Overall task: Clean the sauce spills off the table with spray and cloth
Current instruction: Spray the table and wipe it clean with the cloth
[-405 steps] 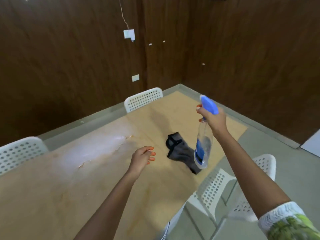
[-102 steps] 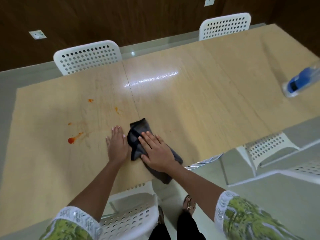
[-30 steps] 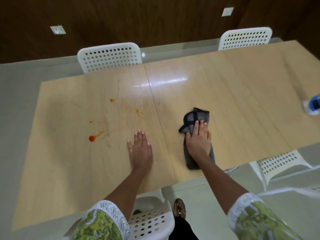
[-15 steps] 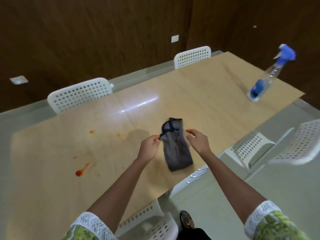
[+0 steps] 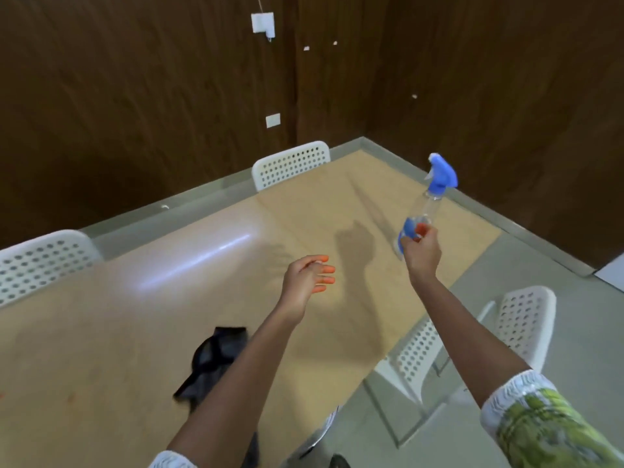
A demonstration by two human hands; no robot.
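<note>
Nearest the camera, two patterned green-and-white sleeves frame the lower edge. Just beyond, the dark cloth lies crumpled on the pale wooden surface, partly hidden under the left forearm and held by neither hand. Faint orange sauce marks show at the near left edge of the surface, well to the left of the cloth.

Further out, the left hand hangs above the surface with fingers loosely spread and nothing in them. To its right, the right hand has its fingers curled round the lower body of the clear spray bottle, held upright with its blue trigger head at the top. A blue label wraps the bottle, but any writing on it is too blurred to read.

White perforated chairs stand around the surface. Behind them is a dark wood-panelled wall carrying a small white box and a white plate; neither shows readable text.
</note>
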